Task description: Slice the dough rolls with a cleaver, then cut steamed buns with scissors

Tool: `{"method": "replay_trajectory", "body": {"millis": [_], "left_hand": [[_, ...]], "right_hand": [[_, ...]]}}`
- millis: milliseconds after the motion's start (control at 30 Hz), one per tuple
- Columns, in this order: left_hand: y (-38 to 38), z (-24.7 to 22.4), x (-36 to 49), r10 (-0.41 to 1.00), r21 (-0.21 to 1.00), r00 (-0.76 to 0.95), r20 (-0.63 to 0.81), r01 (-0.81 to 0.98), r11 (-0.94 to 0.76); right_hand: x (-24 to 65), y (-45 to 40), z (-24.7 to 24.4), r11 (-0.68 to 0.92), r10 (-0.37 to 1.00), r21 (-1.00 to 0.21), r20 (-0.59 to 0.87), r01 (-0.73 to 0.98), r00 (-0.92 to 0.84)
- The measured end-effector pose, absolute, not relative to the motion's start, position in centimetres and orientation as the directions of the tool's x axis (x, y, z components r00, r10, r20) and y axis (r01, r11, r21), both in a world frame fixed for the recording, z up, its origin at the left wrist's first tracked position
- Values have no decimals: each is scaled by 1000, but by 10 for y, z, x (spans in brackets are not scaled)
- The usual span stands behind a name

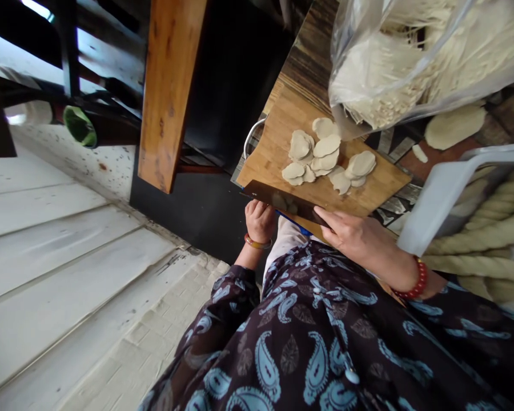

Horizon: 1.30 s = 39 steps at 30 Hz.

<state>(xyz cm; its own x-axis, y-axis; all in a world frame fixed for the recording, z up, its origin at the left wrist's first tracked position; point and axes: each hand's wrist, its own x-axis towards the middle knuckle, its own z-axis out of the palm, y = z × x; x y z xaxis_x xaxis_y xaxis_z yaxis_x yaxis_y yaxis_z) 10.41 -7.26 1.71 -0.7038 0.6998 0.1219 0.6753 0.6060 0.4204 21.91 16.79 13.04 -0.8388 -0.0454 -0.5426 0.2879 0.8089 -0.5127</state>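
Observation:
My right hand [346, 231] is closed on a wide, dark-bladed cleaver [278, 200], its forefinger stretched along the blade. The cleaver spans the near edge of a wooden cutting board [261, 154]. At the blade's left end is my left hand [259, 218], its fingers curled tight; whether anything is in them is hidden. Several thin, pale slices [326, 146] lie in overlapping clusters on the board, beyond the blade. They look like slices of a pale root or of dough; I cannot tell which.
A clear plastic bag [381, 74] full of pale shreds stands behind the board. To the right, a white plastic tub [437, 188] holds long pale pieces. A larger pale slice [456, 127] lies beyond it. An orange-brown wooden bench [167, 85] stands at the left.

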Motion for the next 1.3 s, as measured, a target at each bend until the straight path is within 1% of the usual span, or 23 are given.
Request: {"method": "replay_trajectory", "body": {"millis": [67, 200, 300, 400, 567, 667, 800, 933, 1000, 1100, 1300], "left_hand": [[-76, 11, 106, 676, 436, -728, 114, 649, 624], [-81, 3, 109, 638, 489, -765, 85, 590, 643], [-82, 0, 111, 647, 507, -755, 109, 602, 617], [-84, -1, 112, 654, 492, -745, 135, 623, 609], [-86, -2, 112, 659, 452, -736, 155, 646, 615], [-86, -3, 113, 658, 446, -743, 124, 634, 631], [-88, -3, 113, 651, 479, -757, 60, 594, 647], [-87, 0, 111, 663, 551, -746, 59, 578, 602], [-86, 2, 109, 680, 548, -728, 90, 606, 576], [-84, 4, 107, 698, 512, -706, 123, 647, 565], [-84, 5, 104, 707, 530, -703, 75, 629, 569]], "right_hand": [[219, 165, 135, 820, -79, -502, -575, 275, -814], [216, 161, 143, 834, -103, -479, -622, 273, -776], [211, 159, 146, 843, -106, -454, -666, 289, -738], [206, 157, 149, 852, -104, -426, -709, 306, -697], [205, 156, 149, 857, -101, -417, -714, 304, -693], [204, 154, 149, 861, -90, -400, -729, 315, -678], [197, 151, 151, 868, -90, -376, -761, 325, -642], [189, 149, 152, 869, -94, -355, -801, 343, -591], [187, 149, 150, 863, -105, -371, -796, 342, -596], [188, 148, 145, 856, -113, -395, -772, 332, -626], [180, 144, 144, 857, -109, -370, -809, 357, -577]]}}
